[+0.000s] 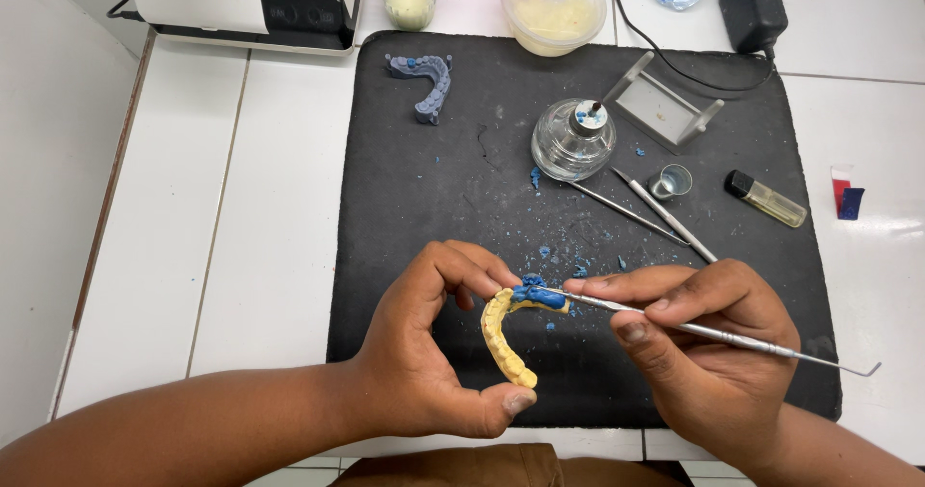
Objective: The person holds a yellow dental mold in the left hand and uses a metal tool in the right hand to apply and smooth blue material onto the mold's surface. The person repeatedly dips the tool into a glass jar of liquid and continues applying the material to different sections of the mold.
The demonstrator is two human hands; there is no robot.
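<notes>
My left hand [419,347] pinches a yellow dental arch model [501,338] between thumb and fingers, just above the front of a black mat [405,188]. Blue wax [538,295] sits on the model's upper end. My right hand [708,347] holds a thin metal carving tool [732,336] like a pen. Its tip rests on the blue wax. The tool's hooked far end points right.
On the mat lie a grey-blue dental arch model [429,82], a glass spirit lamp [574,140], its small cap [672,181], two more metal instruments [655,212], a lighter [766,199], a grey stand [663,104] and blue wax crumbs. A white machine [246,5] and containers stand at the back.
</notes>
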